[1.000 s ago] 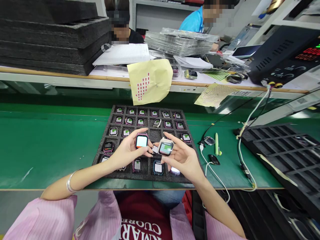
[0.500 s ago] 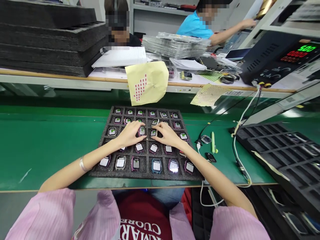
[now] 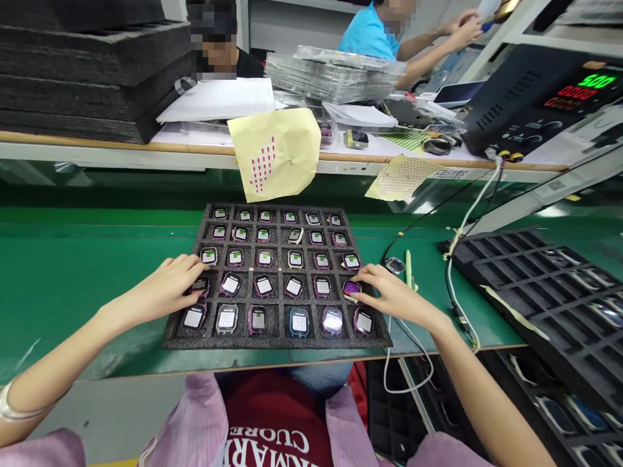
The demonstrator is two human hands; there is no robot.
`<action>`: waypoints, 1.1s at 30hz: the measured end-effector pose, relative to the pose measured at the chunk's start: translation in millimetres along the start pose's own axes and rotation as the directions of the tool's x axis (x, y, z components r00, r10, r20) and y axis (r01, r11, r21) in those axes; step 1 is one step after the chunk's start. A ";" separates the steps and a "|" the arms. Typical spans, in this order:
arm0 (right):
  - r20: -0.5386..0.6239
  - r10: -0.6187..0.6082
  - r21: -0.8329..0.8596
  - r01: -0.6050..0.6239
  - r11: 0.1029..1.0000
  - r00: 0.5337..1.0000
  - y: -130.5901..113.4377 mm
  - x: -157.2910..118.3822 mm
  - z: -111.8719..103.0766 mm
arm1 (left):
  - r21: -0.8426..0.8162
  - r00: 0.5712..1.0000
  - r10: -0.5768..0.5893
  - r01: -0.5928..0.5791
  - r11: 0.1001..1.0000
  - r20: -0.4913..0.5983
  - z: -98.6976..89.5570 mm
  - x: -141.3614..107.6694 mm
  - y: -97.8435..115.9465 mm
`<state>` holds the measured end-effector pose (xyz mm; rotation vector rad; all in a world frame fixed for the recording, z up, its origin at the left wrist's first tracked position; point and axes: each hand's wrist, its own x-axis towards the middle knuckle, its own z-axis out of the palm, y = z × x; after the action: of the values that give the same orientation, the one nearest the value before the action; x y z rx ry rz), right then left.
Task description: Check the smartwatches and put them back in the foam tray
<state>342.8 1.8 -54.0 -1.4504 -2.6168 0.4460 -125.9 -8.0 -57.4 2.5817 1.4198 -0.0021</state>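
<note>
A black foam tray [image 3: 287,338] lies on the green bench, its compartments holding many watch faces with lit screens. My left hand [image 3: 178,283] is at the tray's left edge, thumb and fingers apart around a dark-screened watch [image 3: 200,286] in the second row from the front. At the right edge, my right hand [image 3: 384,292] has its fingertips on a watch with a purple screen [image 3: 352,289]. Both of these watches sit in their compartments. Near the front middle are a blue-framed watch [image 3: 299,322] and a purple-framed one [image 3: 257,319].
Black foam blocks [image 3: 92,78] are stacked on the back shelf at left. A power supply [image 3: 540,104] stands at right. A cable [image 3: 450,272], a green pen [image 3: 408,269] and another black tray [image 3: 516,285] lie to the right. Two people are beyond the shelf.
My hands have moved apart from the tray's middle, the left one to its left edge and the right one to its right edge. The view has shifted slightly.
</note>
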 end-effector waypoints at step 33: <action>-0.060 0.308 0.997 0.072 -0.030 0.949 -119.7 34.3 27.3 | -0.899 0.984 -0.148 0.024 -0.438 0.098 -29.0 38.7 73.2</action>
<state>220.9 -34.4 -44.1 -0.9249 -1.0626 1.6007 -46.4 -8.8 -20.3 0.7376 0.7133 0.9295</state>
